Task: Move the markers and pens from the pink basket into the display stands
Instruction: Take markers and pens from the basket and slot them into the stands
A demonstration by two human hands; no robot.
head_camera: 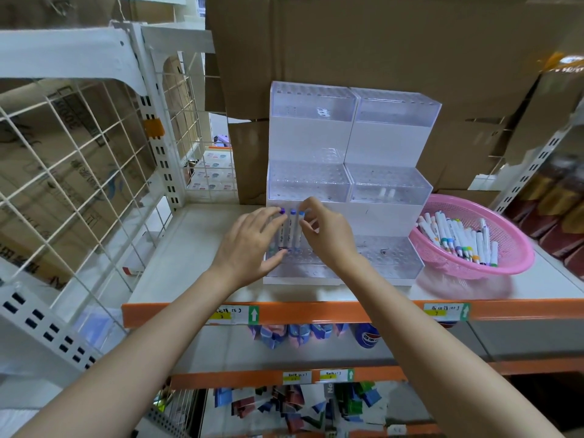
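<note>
you are only just starting on this job. three standing markers (291,230) are sitting upright in the holes of the lowest tier of the left display stand (309,181), close to its left end, and as far as the view shows they are the only markers on that tier. the middle and top tiers of this stand are looking bare, apart from a small pale speck up top that is too small to name. the right display stand (379,143), touching the left one, is showing two short white shapes inside its middle tier; you cannot tell what they are.

most of the work is waiting for you in the pink basket (508,229), which is sitting on the shelf (196,248) just beside the right stand. it is holding a heap of loose markers (458,237) lying flat and crosswise, so the bulk of the task is probably not yet done.

your left hand (249,245) is lying wide, fingers nearly straight and touching the leftmost marker, thumb resting near its foot. your right hand (325,235) is curling narrow, fingertips pinching the blue-capped marker (298,235) near its top, likely seating it in its hole.

the markers are looking alike: slim white barrels with faint print and coloured caps, purple to blue on the three standing ones, many colours in the basket. the stands are clear, stepped plastic with rows of round holes.
</note>
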